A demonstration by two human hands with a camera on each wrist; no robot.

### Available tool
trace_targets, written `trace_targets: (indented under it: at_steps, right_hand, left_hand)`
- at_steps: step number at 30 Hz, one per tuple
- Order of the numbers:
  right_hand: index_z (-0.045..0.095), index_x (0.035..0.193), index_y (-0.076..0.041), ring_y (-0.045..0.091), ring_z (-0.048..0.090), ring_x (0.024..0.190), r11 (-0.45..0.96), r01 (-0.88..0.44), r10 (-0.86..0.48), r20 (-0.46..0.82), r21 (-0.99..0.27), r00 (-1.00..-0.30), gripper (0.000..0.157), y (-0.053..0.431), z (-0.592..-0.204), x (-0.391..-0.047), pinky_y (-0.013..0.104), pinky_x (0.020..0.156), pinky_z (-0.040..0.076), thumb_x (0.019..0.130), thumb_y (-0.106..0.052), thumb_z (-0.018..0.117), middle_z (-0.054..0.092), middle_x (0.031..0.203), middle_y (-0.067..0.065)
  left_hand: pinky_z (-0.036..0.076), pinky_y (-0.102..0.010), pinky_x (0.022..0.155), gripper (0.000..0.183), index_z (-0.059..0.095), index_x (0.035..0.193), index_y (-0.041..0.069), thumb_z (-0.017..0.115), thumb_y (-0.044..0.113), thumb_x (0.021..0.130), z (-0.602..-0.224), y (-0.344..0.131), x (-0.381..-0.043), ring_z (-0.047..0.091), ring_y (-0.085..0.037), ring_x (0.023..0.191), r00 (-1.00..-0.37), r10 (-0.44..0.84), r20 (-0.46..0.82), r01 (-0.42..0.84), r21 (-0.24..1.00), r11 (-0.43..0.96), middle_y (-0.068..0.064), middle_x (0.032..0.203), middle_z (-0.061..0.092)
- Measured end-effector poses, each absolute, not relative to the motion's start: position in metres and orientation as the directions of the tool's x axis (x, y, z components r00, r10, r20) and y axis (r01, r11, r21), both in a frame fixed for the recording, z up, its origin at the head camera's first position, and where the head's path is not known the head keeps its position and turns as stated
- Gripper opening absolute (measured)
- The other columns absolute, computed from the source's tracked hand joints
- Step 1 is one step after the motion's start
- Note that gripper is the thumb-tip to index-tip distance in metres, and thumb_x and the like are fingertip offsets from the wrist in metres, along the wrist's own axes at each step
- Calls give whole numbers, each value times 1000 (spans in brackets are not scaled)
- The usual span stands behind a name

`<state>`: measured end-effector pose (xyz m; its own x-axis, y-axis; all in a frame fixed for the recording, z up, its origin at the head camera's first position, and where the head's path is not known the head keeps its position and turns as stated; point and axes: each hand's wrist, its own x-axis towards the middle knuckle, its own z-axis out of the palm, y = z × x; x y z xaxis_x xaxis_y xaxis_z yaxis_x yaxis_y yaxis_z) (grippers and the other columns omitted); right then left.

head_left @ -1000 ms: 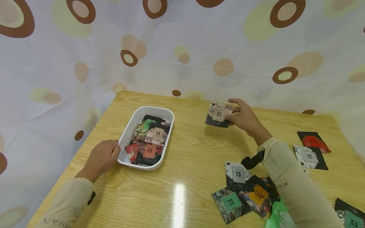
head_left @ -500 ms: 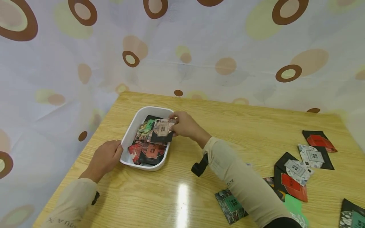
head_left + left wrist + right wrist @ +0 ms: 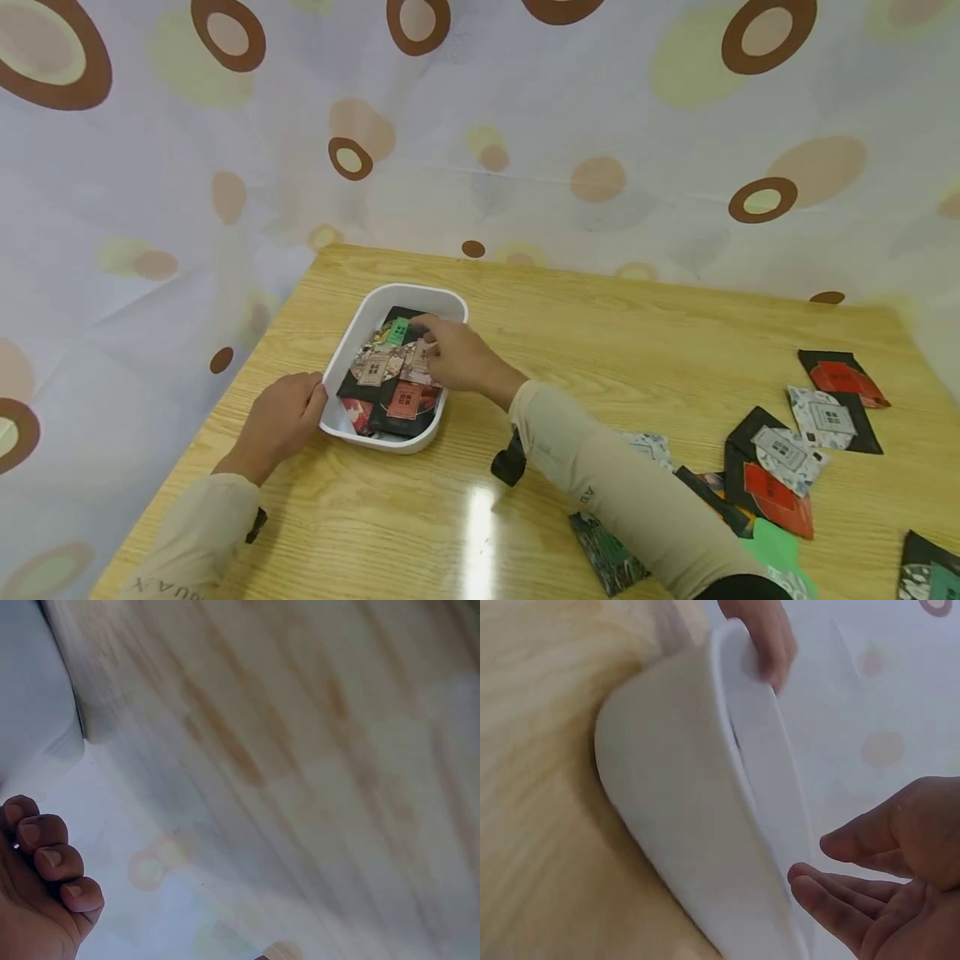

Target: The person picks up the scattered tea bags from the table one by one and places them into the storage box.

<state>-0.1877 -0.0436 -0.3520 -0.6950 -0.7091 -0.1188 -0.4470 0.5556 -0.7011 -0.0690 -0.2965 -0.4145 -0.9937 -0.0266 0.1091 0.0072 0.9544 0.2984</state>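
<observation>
A white plastic bin (image 3: 450, 302) stands on the table's left part with several flat printed sachets in it. My left hand (image 3: 285, 414) grips its near left rim; the right wrist view also shows the left hand (image 3: 765, 637) at the rim. Over the bin's right side is my right hand (image 3: 465, 358), its fingers reaching inside. In the right wrist view thumb and fingers of the right hand (image 3: 877, 877) stand apart with nothing between them. A black sachet with a beige label (image 3: 371, 369) lies on top at the left, beside a pinkish sachet (image 3: 418, 362) partly behind the right hand.
To the right lie more sachets: a red-labelled sachet (image 3: 843, 377), white patterned sachets (image 3: 828, 419) and a green sachet (image 3: 776, 546). My right sleeve (image 3: 637, 500) covers part of that group. A patterned cloth (image 3: 525, 125) hangs behind the wooden table (image 3: 570, 312).
My right hand has carried the beige-labelled sachet leftward from above the table into the bin and let go of it. The left hand has kept its grip on the rim.
</observation>
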Motion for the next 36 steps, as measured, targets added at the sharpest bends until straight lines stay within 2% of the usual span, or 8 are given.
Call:
trace_targets:
  at_steps: [4,11,18,21,23,25,29,36]
  right_hand:
    - [51,142,-4,33,64,121,587,-493,-677,-55,-642,-734,48,7,-331,-197,43,100,53,94,0,49,61,135,21]
    - [55,135,-1,38,66,111,662,-520,-643,-52,-540,-764,37,123,-310,-205,50,91,55,99,-6,50,66,124,22]
    - [57,129,4,30,69,92,766,-460,-589,-204,-449,-782,40,193,-342,-179,43,75,57,95,-17,64,69,110,21]
    - [67,98,0,20,63,66,842,-403,-510,-287,-359,-811,35,202,-361,-162,36,59,51,94,-34,66,67,80,10]
    - [63,75,-6,15,52,53,881,-381,-461,-324,-282,-826,45,203,-371,-152,31,51,42,92,-48,65,56,62,2]
    - [54,67,-12,14,45,47,894,-383,-444,-345,-232,-827,52,201,-380,-144,28,48,35,89,-57,63,47,56,-1]
    - [51,78,-10,15,44,52,892,-390,-449,-357,-227,-819,54,196,-389,-139,28,50,32,84,-61,68,46,63,2]
    - [43,105,-5,16,44,62,816,-298,-518,-397,-496,-758,52,195,-388,-147,29,57,34,83,-35,79,46,74,3]
  left_hand:
    - [45,-42,68,32,51,72,11,38,17,100,-410,-296,-69,56,-23,73,-994,-25,109,7,285,958,-9,78,63]
    - [45,-43,69,31,54,74,9,38,17,100,-401,-302,-67,56,-24,73,-994,-22,107,8,275,961,-11,80,64]
    - [46,-45,68,32,51,70,12,38,15,100,-403,-308,-60,59,-26,73,-984,-12,176,38,280,959,-10,78,65]
    - [45,-43,66,33,48,68,13,38,15,100,-405,-308,-61,58,-25,71,-980,-3,197,55,287,956,-9,75,63]
    - [43,-41,65,33,47,68,14,38,15,100,-407,-307,-62,55,-24,69,-981,-1,194,57,291,955,-8,73,61]
    - [41,-39,65,33,46,68,13,38,15,100,-407,-305,-63,52,-23,68,-984,-4,178,50,300,953,-7,72,59]
    - [40,-38,65,32,48,69,12,38,15,100,-409,-303,-64,51,-22,69,-989,-14,150,35,316,948,-7,73,59]
    - [38,-36,64,32,50,71,13,37,17,101,-414,-297,-69,49,-21,69,-991,-10,136,38,348,937,-6,74,59]
